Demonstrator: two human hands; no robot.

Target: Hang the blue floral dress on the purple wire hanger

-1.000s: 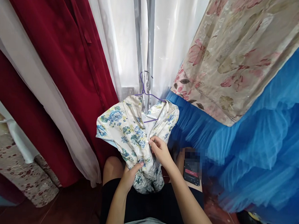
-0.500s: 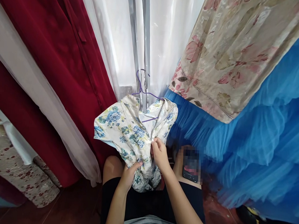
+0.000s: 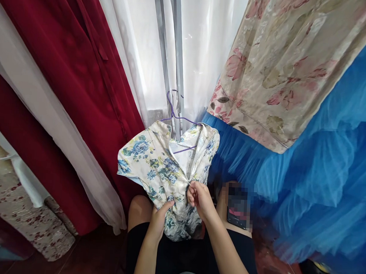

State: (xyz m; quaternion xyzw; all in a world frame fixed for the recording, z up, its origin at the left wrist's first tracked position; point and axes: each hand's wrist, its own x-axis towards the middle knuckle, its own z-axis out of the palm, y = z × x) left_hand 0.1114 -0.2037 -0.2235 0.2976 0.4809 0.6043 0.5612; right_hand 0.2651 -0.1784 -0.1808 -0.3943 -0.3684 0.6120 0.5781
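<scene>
A white garment with blue flowers [image 3: 166, 162] hangs on a purple hanger [image 3: 172, 115] at the centre, its lower part bunched over my lap. My left hand [image 3: 160, 217] grips the garment's lower left side, the thumb on top of the cloth and the fingers hidden beneath. At the bottom of the open neckline, my right hand [image 3: 198, 196] pinches the front edge of the garment, its fingers curled.
Red cloth [image 3: 90, 108] and pale drapes hang at the left. A grey metal stand [image 3: 179, 64] rises behind the hanger. Beige floral cloth [image 3: 273, 76] and blue tulle [image 3: 321, 167] hang at the right. A phone [image 3: 238, 212] lies on my right thigh.
My right hand has turned, and its curled fingers now show at the garment's front. The neckline looks wider open. The whole view has shifted slightly.
</scene>
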